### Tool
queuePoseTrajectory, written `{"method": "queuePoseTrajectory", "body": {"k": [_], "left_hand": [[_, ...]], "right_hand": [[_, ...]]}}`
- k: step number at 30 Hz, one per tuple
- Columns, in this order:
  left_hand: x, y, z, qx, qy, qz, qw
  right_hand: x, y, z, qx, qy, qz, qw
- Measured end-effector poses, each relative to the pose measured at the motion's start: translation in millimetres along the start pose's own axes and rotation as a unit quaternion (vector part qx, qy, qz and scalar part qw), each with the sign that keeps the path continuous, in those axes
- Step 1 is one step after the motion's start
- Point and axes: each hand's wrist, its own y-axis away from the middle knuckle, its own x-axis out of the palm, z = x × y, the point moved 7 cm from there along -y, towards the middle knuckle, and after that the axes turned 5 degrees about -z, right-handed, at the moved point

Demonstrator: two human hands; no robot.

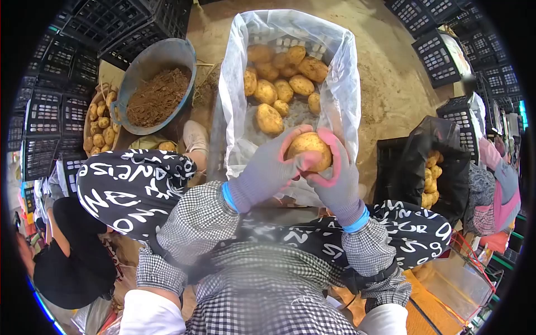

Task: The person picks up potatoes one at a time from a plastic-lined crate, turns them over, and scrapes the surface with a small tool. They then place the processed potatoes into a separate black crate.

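A large yellow-brown potato (310, 151) is held between my two gloved hands, above the near end of a lined crate. My left hand (270, 166), in a grey glove with pink fingertips, grips its left side. My right hand (337, 177), gloved alike, closes on its right side. Below and beyond them, the crate's translucent white plastic liner (234, 95) stands up round the walls. Several loose potatoes (269, 119) lie inside, mostly toward the far end. My forearms hide part of the crate's near edge.
Left of the crate stands a blue-grey tub (187, 61) of brown soil, with a container of potatoes (101, 125) beside it. On the right, a black-lined crate (399, 162) holds more potatoes. Stacked black crates (441, 58) line both sides. Other people (72, 251) sit at both edges.
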Motion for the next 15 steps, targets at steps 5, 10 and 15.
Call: {"method": "queuePoseTrajectory", "body": {"k": [5, 10, 15], "left_hand": [[-9.8, -10.7, 13.0, 0.064, 0.098, 0.004, 0.993], [5.9, -12.4, -2.8, 0.059, 0.132, 0.009, 0.989], [-3.4, -20.0, -0.6, 0.053, 0.139, -0.027, 0.988]], "right_hand": [[0.7, -1.9, -4.0, 0.163, -0.187, -0.029, 0.968], [-7.0, -9.3, 5.5, 0.031, -0.070, -0.018, 0.997], [-31.0, -3.8, -26.0, 0.130, -0.136, -0.045, 0.981]]}}
